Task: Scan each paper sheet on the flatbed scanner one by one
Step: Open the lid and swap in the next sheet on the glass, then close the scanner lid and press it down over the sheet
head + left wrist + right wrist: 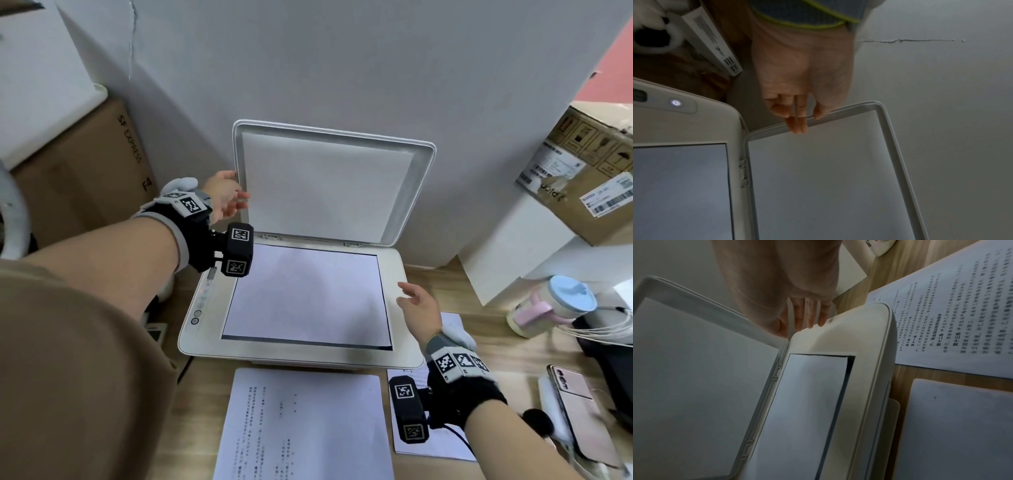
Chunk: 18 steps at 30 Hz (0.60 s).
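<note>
One sheet [306, 296] lies face down on the flatbed scanner [394, 274] glass, lid [329, 181] raised. Left hand [224, 195], fingers relaxed, touches the lid's edge; right hand [419, 303] hovers spread. More printed sheets [301, 425] wait on the desk [205, 380]; likely several scans remain.

bright fisheye head view, dim grainy wrist views

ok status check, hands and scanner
Left hand open, fingers on raised lid edge. Right hand open by scanner. Sheet on glass. Nothing blocking.
</note>
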Tool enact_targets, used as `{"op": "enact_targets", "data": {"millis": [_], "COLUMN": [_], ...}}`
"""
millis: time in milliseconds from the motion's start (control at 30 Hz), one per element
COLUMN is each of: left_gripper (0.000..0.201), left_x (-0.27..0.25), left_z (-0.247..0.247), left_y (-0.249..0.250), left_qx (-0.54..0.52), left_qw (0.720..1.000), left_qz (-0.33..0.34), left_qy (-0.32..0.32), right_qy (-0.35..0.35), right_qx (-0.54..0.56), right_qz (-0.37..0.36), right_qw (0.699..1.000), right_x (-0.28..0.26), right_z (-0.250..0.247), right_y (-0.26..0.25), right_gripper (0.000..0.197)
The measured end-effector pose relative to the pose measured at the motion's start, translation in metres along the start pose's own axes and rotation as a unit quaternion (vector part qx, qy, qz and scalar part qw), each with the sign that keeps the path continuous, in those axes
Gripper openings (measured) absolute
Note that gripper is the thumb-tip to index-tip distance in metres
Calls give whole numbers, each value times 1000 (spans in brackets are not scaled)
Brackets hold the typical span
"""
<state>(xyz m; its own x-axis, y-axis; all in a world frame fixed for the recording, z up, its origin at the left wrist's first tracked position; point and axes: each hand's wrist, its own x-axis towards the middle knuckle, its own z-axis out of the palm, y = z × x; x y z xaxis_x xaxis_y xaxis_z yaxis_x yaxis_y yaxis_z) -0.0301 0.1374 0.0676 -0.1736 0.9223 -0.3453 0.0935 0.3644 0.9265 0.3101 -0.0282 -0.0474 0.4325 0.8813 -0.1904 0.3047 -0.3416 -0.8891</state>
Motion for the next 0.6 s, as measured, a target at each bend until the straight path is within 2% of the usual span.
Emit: {"op": "enact_targets", "data": {"millis": [100,233,300,367,467,600], "left_gripper": [18,22,26,30,20,8], "left_x": [-6,-24,-34,-40,-46,-59], "left_z": [-9,-18,-25,-31,-39,-44], "left_y": [-9,-27,-41,-54,-65,-85], "left_qx": [-73,-99,-98,-65,2,71], "left_qw": [997,994,995,998,999,997], "left_qz": [6,-2,4,11,18,13], "left_qy": [28,51,37,2,-28,-25], "right_qy": [20,53,82,92,65,60], "right_qx": [53,149,191,231,279,296], "right_qz": [7,10,15,24,50,74], "right_qw": [998,987,978,968,957,950], "right_x": [2,-1,-4,-5,-6,-15], "right_z": [-1,-8,-13,-18,-24,-27], "right_y": [-2,-13,-18,-20,-25,-26], "right_gripper": [26,16,21,31,45,38]}}
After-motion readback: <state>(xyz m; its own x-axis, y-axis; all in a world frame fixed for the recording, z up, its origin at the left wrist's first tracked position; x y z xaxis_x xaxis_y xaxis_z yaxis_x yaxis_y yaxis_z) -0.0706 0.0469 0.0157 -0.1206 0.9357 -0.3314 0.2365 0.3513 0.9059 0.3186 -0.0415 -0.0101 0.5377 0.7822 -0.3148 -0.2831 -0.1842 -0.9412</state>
